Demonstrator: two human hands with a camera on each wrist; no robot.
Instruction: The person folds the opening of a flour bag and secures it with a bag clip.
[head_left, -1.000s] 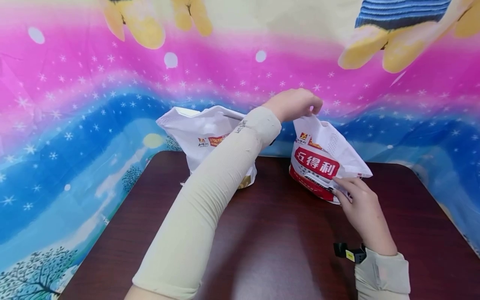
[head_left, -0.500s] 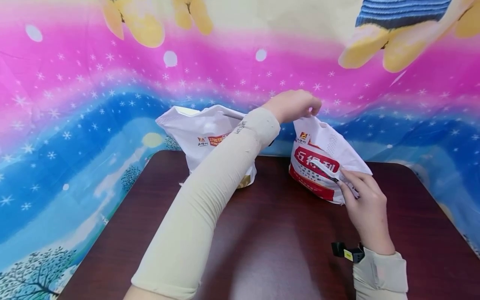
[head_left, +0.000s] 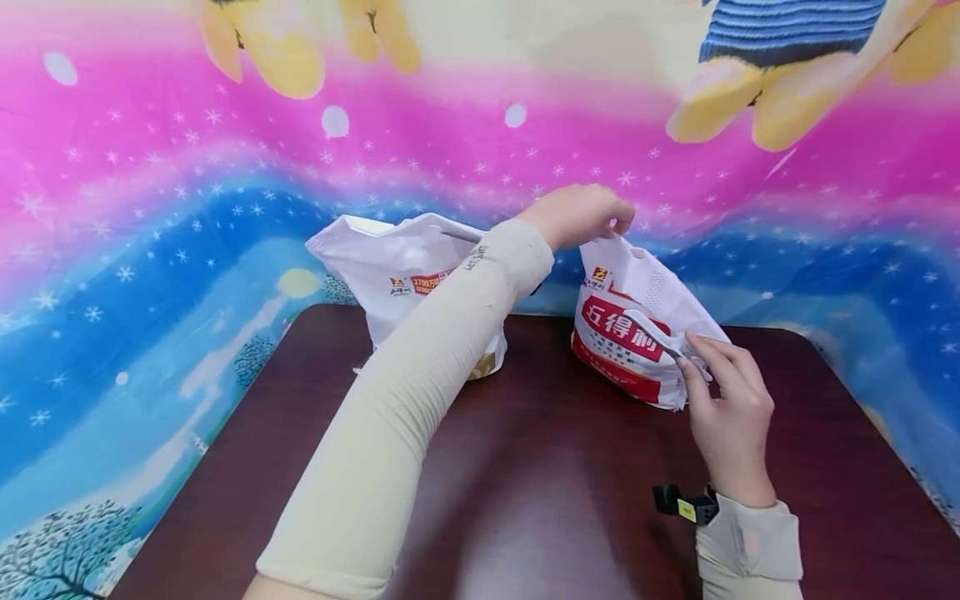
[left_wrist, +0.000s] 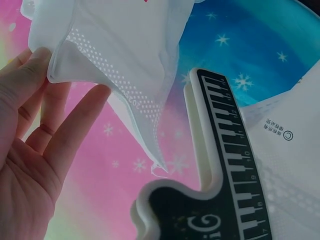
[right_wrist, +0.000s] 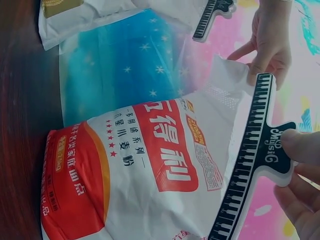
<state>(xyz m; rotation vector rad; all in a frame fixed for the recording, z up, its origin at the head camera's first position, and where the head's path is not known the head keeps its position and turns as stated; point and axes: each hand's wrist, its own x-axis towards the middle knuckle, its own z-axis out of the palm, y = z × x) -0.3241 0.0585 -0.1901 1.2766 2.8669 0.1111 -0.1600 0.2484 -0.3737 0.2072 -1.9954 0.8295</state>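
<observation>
A white and red flour bag (head_left: 617, 340) stands on the table at the right, its top raised. My left hand (head_left: 581, 215) pinches the bag's upper corner; in the left wrist view, thumb and fingers meet at the white edge. In the right wrist view my right hand (right_wrist: 305, 172) grips the handle of a long black-and-white clip (right_wrist: 250, 155) printed with piano keys. That clip slants in front of the bag's top edge; whether it touches the bag I cannot tell. A second piano-key clip (left_wrist: 232, 150) sits at the top of another flour bag (head_left: 393, 279).
The other flour bag stands on the left, partly hidden behind my left sleeve (head_left: 405, 400). Both bags rest towards the back of the dark brown table (head_left: 540, 467). Behind them hangs a pink and blue patterned cloth (head_left: 450, 142).
In the right hand the clip has swung upward across the bag's front, and that hand has shifted a little. The left hand keeps its pinch on the corner.
</observation>
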